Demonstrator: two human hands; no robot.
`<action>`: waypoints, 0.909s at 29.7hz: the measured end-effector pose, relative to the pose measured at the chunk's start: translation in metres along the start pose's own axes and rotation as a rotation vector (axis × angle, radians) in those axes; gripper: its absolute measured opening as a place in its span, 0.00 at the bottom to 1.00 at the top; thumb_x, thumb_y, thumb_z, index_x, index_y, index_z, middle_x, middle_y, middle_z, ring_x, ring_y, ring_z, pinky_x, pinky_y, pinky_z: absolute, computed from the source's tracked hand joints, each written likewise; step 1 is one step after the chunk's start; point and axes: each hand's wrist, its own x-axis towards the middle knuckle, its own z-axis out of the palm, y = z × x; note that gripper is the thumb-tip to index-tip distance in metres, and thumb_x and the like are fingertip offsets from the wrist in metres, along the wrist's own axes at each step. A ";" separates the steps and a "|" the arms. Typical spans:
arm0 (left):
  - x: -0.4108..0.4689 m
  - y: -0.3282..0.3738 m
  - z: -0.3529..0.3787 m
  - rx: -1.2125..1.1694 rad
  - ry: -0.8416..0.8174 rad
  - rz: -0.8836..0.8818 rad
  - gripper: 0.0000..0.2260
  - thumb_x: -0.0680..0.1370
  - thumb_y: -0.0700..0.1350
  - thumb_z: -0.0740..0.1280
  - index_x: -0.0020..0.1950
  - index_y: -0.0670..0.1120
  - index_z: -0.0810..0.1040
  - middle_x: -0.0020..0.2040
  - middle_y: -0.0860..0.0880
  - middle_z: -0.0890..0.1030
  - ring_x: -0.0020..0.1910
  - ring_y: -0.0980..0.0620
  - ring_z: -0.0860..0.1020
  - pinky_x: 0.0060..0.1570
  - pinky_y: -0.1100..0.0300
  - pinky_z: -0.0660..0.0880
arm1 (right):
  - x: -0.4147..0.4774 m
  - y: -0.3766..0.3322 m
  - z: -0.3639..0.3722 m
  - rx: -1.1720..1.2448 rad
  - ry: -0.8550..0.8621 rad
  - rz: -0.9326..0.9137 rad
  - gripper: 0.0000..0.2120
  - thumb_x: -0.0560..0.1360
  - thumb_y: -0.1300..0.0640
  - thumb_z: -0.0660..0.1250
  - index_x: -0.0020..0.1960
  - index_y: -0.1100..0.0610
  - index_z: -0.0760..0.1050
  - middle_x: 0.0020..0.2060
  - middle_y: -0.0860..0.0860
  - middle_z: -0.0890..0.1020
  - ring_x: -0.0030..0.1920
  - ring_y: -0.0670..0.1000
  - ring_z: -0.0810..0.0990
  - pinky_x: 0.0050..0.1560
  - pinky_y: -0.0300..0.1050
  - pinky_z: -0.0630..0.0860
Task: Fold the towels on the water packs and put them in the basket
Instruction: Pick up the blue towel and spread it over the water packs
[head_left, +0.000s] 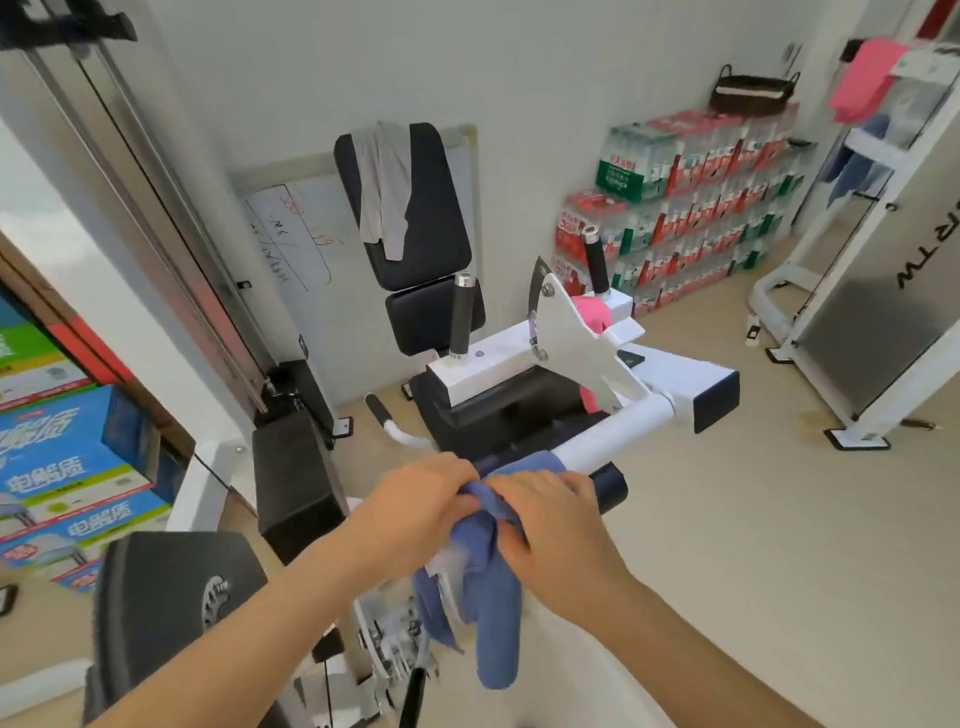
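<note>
A blue towel (493, 597) hangs bunched over the white arm of a gym machine (613, 441), low in the middle of the view. My left hand (421, 499) grips its upper left part and my right hand (550, 519) grips it just to the right. The stacked water packs (691, 208) stand against the far wall at the right. On top of them sits a dark woven basket (753, 91). A pink towel (592, 317) lies on the machine further back, and a grey towel (384, 187) hangs over the black backrest (431, 218).
A second pink towel (865, 78) and a blue cloth (852, 161) hang on the white rack (831, 291) at the right. Blue cartons (67, 467) are stacked at the left. Black pads (296, 483) stand close in front. Pale wooden floor (753, 519) stretches to the right.
</note>
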 end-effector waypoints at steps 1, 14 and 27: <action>0.008 0.007 -0.009 -0.086 -0.007 0.021 0.09 0.81 0.49 0.57 0.47 0.47 0.73 0.42 0.51 0.76 0.42 0.53 0.74 0.44 0.59 0.70 | 0.008 0.006 -0.013 0.172 0.003 0.058 0.09 0.71 0.57 0.64 0.49 0.46 0.73 0.40 0.40 0.78 0.42 0.45 0.78 0.47 0.45 0.75; 0.193 0.143 -0.082 0.037 0.077 0.405 0.19 0.71 0.46 0.59 0.60 0.63 0.72 0.52 0.61 0.75 0.49 0.58 0.75 0.50 0.57 0.74 | 0.080 0.177 -0.216 0.532 0.451 0.368 0.19 0.70 0.73 0.59 0.36 0.50 0.74 0.27 0.40 0.75 0.27 0.43 0.68 0.30 0.34 0.67; 0.488 0.332 -0.037 -0.041 -0.038 0.161 0.15 0.80 0.49 0.56 0.35 0.44 0.67 0.31 0.50 0.71 0.31 0.52 0.68 0.33 0.56 0.67 | 0.122 0.440 -0.317 0.371 0.550 0.399 0.16 0.63 0.60 0.62 0.44 0.44 0.62 0.40 0.45 0.73 0.39 0.49 0.73 0.45 0.53 0.73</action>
